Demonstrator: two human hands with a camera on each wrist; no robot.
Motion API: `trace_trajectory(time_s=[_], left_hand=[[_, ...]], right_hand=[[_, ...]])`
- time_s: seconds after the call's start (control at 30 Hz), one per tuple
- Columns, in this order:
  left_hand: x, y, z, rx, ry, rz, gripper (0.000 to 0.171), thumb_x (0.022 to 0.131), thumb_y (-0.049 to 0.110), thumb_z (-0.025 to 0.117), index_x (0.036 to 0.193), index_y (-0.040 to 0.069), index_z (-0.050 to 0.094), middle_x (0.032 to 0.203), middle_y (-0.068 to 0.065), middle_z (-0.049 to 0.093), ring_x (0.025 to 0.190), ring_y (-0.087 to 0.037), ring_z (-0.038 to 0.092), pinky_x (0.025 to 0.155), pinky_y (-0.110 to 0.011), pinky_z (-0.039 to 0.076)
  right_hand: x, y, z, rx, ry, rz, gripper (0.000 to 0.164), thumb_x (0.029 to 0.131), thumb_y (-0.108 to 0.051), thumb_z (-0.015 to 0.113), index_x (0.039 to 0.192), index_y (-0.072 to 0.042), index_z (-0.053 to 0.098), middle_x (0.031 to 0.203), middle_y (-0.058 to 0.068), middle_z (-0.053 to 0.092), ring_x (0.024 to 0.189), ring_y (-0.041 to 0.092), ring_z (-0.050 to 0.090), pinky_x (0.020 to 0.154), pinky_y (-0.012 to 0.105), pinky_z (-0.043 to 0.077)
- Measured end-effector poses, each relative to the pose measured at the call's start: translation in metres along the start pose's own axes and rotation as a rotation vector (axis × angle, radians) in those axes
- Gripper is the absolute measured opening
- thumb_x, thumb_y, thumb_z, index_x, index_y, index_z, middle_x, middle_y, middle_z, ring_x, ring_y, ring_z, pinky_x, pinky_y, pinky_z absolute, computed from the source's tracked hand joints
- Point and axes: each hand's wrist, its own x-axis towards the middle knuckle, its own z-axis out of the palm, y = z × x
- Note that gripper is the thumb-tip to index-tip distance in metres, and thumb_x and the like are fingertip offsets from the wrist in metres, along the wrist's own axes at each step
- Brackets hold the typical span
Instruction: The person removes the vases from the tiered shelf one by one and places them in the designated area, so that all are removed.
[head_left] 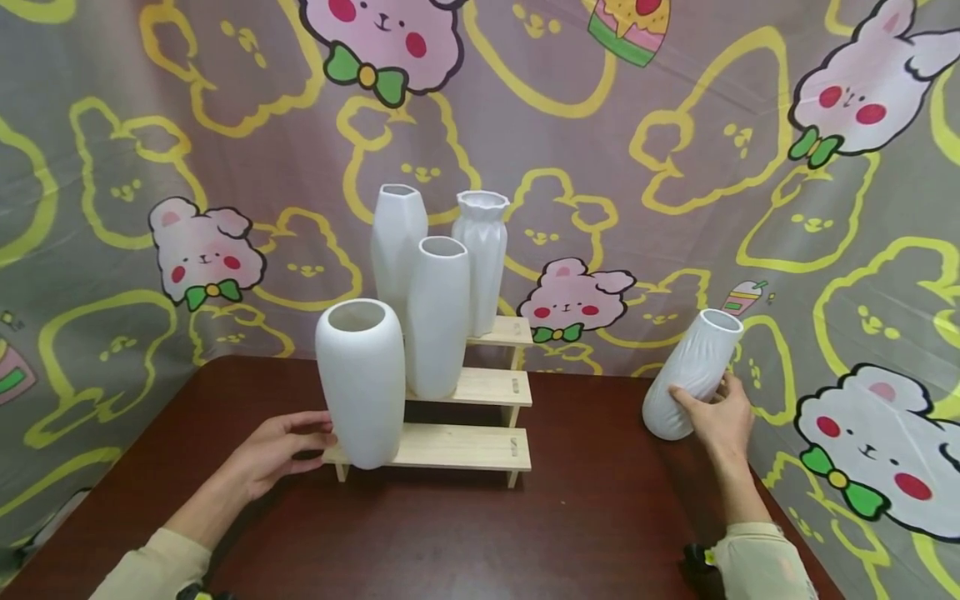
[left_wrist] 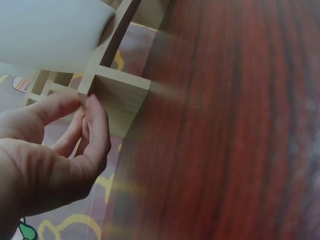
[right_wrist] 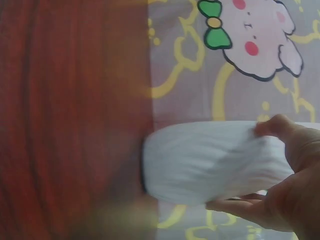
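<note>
My left hand (head_left: 281,454) pinches the left end of the lowest step of a wooden tiered stand (head_left: 457,446); the left wrist view has thumb and fingers at the board's corner. On that step stands a smooth, wide-mouthed white vase (head_left: 362,383), just beside my left fingers. At the far right, my right hand (head_left: 723,417) grips a white vase with wavy ridges (head_left: 693,367), thumb on one side and fingers on the other. In the head view this vase leans to the right. Its base (right_wrist: 155,165) is at the tabletop; whether it touches is hard to tell.
A tall white vase (head_left: 438,325) stands on the middle step. Higher up are a faceted white vase (head_left: 397,242) and a ruffled-rim white vase (head_left: 483,258). The dark red wooden table (head_left: 585,500) meets a cartoon-printed cloth (head_left: 675,208) behind and at the right.
</note>
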Motion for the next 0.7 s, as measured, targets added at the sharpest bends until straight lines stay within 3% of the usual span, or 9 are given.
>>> trace_trajectory(time_s=[0.1,0.2,0.47,0.6,0.7], left_hand=[[-0.002,0.001,0.0,0.004,-0.019,0.01,0.063,0.091,0.013,0.077,0.144,-0.006,0.048,0.131,-0.014,0.057,0.111,-0.02,0.061,0.091,-0.048,0.053],[-0.002,0.002,0.0,-0.003,-0.013,0.002,0.064,0.09,0.012,0.078,0.144,-0.006,0.048,0.13,-0.012,0.058,0.11,-0.02,0.062,0.091,-0.048,0.053],[0.0,0.003,-0.001,-0.012,-0.012,0.006,0.066,0.09,0.013,0.079,0.144,-0.007,0.048,0.132,-0.015,0.056,0.112,-0.021,0.062,0.092,-0.048,0.052],[-0.001,0.002,-0.001,-0.014,-0.005,-0.004,0.066,0.089,0.013,0.08,0.144,-0.006,0.049,0.132,-0.015,0.057,0.112,-0.022,0.062,0.092,-0.049,0.052],[-0.001,0.002,0.0,-0.012,-0.009,-0.003,0.064,0.09,0.012,0.078,0.144,-0.006,0.049,0.132,-0.015,0.057,0.112,-0.023,0.061,0.091,-0.048,0.052]], right_hand=[[0.001,0.0,-0.006,-0.019,-0.059,0.016,0.095,0.082,-0.034,0.086,0.153,0.004,0.034,0.141,0.033,0.05,0.123,0.048,0.054,0.096,0.055,0.044],[0.001,0.0,-0.009,-0.024,-0.102,0.021,0.1,0.083,-0.035,0.084,0.155,0.005,0.027,0.142,0.035,0.046,0.125,0.05,0.051,0.098,0.056,0.043],[0.001,-0.014,-0.019,-0.027,-0.202,0.038,0.093,0.093,-0.04,0.073,0.155,0.009,0.023,0.146,0.038,0.04,0.13,0.052,0.044,0.103,0.059,0.037],[-0.002,-0.03,-0.027,-0.015,-0.148,0.05,0.082,0.096,-0.037,0.067,0.153,0.009,0.03,0.145,0.036,0.044,0.131,0.049,0.045,0.104,0.058,0.038],[-0.005,-0.043,-0.034,-0.003,-0.074,0.06,0.075,0.097,-0.035,0.066,0.153,0.005,0.036,0.146,0.03,0.048,0.129,0.044,0.051,0.099,0.049,0.046]])
